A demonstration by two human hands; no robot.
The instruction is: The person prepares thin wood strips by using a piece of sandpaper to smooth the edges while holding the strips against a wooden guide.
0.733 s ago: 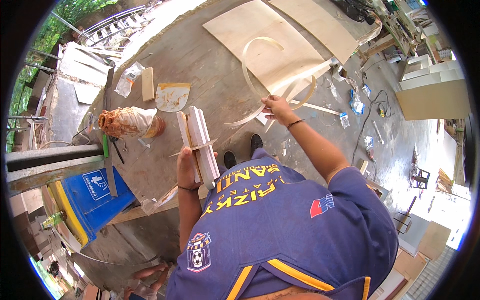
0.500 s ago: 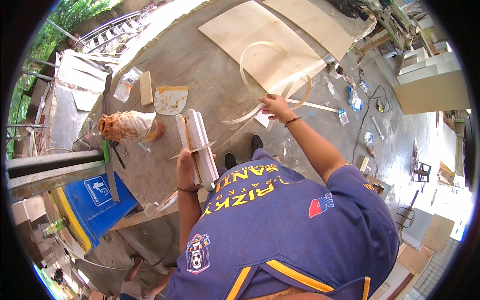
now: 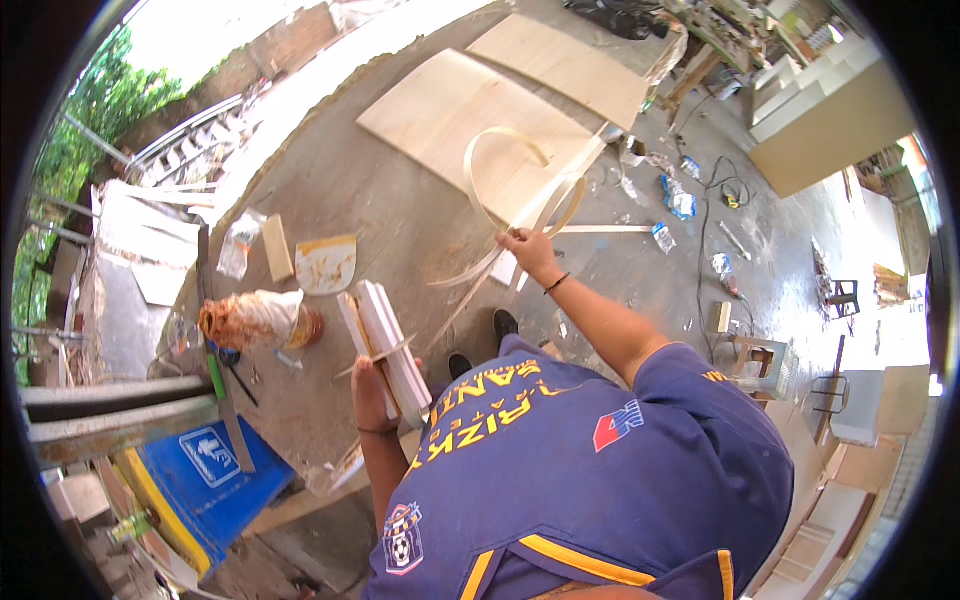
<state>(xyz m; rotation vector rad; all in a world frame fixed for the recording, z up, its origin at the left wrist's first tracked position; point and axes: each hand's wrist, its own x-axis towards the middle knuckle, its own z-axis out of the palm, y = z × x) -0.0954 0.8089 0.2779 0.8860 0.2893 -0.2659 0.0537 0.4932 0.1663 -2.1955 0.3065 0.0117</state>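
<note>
My left hand (image 3: 370,398), low and close to my body, is closed around a stack of narrow white boards (image 3: 384,325) with brown edges. A thin strip crosses over the stack near my thumb. Held out in front, my right hand (image 3: 532,254) pinches a long, pale edging strip (image 3: 470,180) that curls in loops above and trails loose ends toward the left. Left of the boards lies a can (image 3: 314,327) on its side, beside a white wrap (image 3: 250,318) caked with brown stuff. Just beyond is a pale rounded plate (image 3: 327,265) smeared brown.
Two plywood sheets (image 3: 440,120) lie ahead on the table or floor surface. A wood block (image 3: 278,248) and plastic bag (image 3: 240,245) sit at left, above a blue panel (image 3: 215,480). To the right are a cable (image 3: 703,260), plastic litter (image 3: 679,198) and a large box-like cabinet (image 3: 830,130).
The view has shifted, so surroundings sit lower at left and farther left at right. My right hand still holds the strip, whose loops have swung slightly; my left hand keeps the boards.
</note>
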